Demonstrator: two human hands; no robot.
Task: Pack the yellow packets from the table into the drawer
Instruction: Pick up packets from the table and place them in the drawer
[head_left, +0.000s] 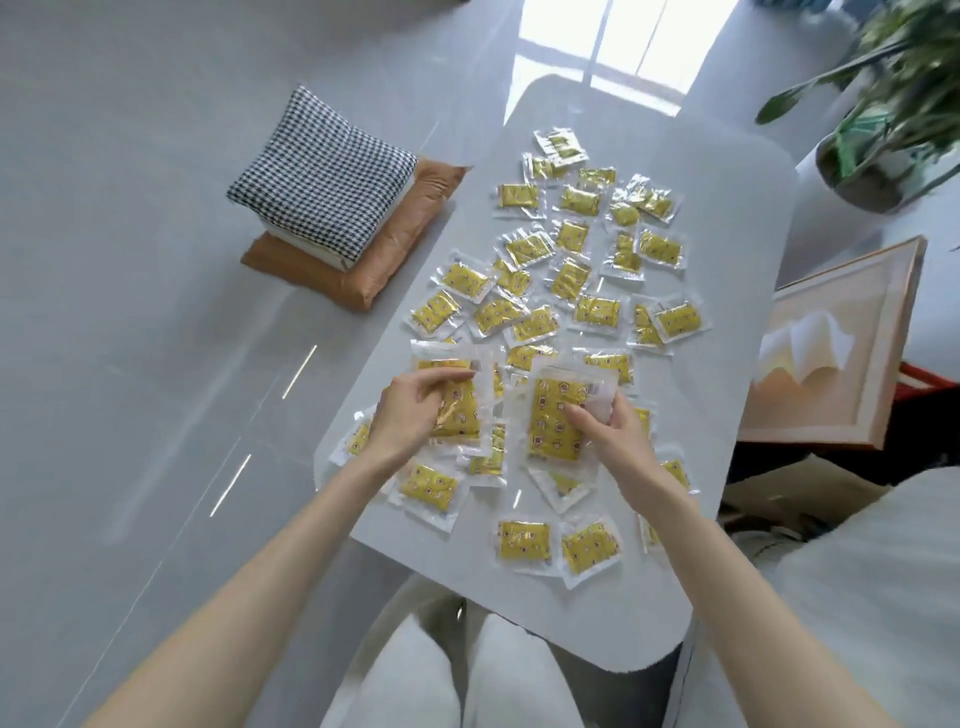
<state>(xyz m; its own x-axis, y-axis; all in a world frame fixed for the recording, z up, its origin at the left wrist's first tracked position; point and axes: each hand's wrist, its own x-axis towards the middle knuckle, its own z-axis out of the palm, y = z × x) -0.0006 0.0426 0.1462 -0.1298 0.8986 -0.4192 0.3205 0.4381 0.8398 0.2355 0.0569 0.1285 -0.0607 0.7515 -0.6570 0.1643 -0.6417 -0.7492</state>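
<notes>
From the head view I see both hands raised just above the near half of the counter (727, 597), a pale grey top with rounded corners. My left hand (402, 415) is closed on a yellow packet in a clear wrapper (460, 410), thumb on top near the packet's upper edge and fingers curled behind its left side. My right hand (615, 431) is closed on a second yellow packet (553, 415), thumb pressed on the printed face and fingers behind the right edge; this packet stands nearly upright, long side vertical. The two held packets are side by side, close together; I cannot tell whether their wrapper edges touch.

The remaining yellow packets (571, 275) lie loose across the counter from the far end to the near edge, some overlapping, most flat. Two lie side by side nearest me, one (523, 540) and another (591, 546). No drawer is in view.

On the floor (130, 260) left of the counter, a black-and-white checked cushion (322, 171) is stacked on a white layer and a tan leather cushion (395, 244). At the right, a framed picture (841, 343) leans beside the counter, and a potted plant (883, 114) stands beyond it, blurred. My pale-trousered knees (457, 675) show below the near edge of the counter.
</notes>
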